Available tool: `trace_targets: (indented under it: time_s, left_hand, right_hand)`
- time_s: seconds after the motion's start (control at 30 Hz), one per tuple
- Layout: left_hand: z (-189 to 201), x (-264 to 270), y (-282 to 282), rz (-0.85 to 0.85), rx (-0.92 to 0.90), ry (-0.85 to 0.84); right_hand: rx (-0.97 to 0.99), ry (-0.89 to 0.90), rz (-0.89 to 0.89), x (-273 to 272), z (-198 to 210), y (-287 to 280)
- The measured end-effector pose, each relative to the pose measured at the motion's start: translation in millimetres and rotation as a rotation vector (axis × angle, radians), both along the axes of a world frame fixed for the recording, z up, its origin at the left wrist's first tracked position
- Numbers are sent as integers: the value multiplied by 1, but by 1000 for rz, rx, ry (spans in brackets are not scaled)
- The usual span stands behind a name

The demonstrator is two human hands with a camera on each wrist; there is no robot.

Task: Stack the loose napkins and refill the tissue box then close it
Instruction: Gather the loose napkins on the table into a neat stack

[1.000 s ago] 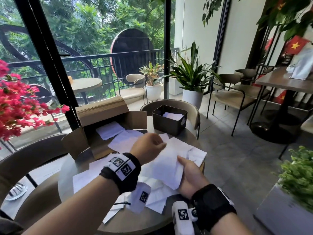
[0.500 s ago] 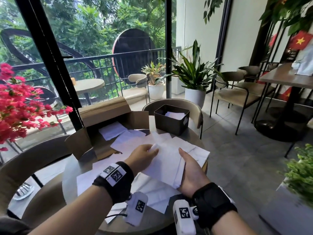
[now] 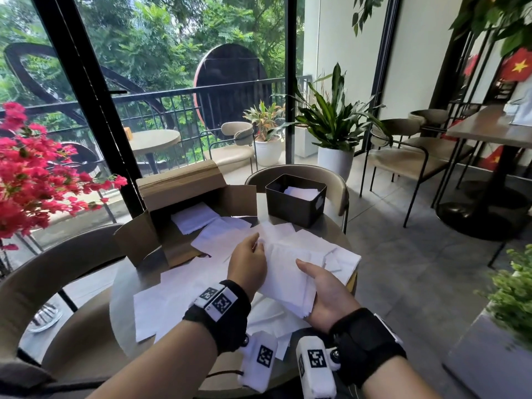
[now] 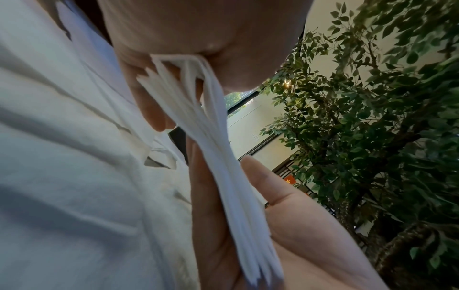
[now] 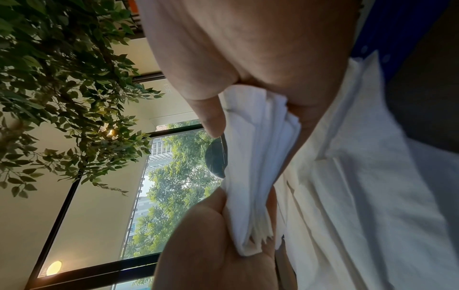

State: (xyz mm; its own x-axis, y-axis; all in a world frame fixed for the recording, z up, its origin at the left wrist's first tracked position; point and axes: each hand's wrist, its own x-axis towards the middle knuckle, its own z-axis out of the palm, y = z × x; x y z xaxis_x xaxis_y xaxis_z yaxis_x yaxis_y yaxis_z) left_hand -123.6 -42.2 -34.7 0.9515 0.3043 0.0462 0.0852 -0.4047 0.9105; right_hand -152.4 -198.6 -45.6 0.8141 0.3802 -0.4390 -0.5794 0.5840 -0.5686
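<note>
- On the far left I see pink flowers [image 3: 26, 180] next to the round counter [image 3: 123, 286].
- A brown cardboard box [image 3: 184, 203] lies open on the counter, with a white napkin or two inside it.
- Loose napkins [image 3: 161, 306] are spread flat over the counter, in front of the cardboard box and under my arms.
- My left hand [image 3: 249, 266] grips the left edge of a stack of napkins [image 3: 288, 272]. In the left wrist view the thumb and fingers pinch the stack's edge [image 4: 198, 109].
- I hold the stack just above the loose napkins, in the middle of the counter.
- My right hand [image 3: 325, 289] grips the right side of the same stack. The thumb lies on top and the fingers are under it. In the right wrist view the stack [image 5: 261, 149] sits between thumb and fingers.
- The dark tissue box [image 3: 296, 200] stands at the back of the counter, to the right of the cardboard box. It is open on top and has some white napkins inside.
- A chair [image 3: 311, 174] stands behind the tissue box.
- Farther right there is a green plant in a white pot [image 3: 335, 159].
</note>
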Motion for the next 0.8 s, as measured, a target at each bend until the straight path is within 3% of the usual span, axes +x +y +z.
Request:
trace_targets:
  time_s: [0.13, 0.3, 0.47, 0.6, 0.7, 0.8]
  left_hand:
    - [4, -4, -4, -14, -32, -13]
    - [4, -7, -12, -162, 59, 26]
    - [14, -13, 14, -266, 108, 31]
    - [21, -23, 39, -334, -26, 207]
    - [27, -35, 37, -482, -146, 346]
    - [26, -32, 24, -464, -155, 272]
  right_hand:
    - [9, -3, 19, -2, 1, 1]
    - [87, 14, 56, -6, 6, 3]
    - [31, -12, -1, -3, 3, -8]
    - [-19, -33, -33, 1, 1, -20]
    - [-28, -32, -6, 2, 3, -18]
    - [-4, -50, 45, 1, 7, -13]
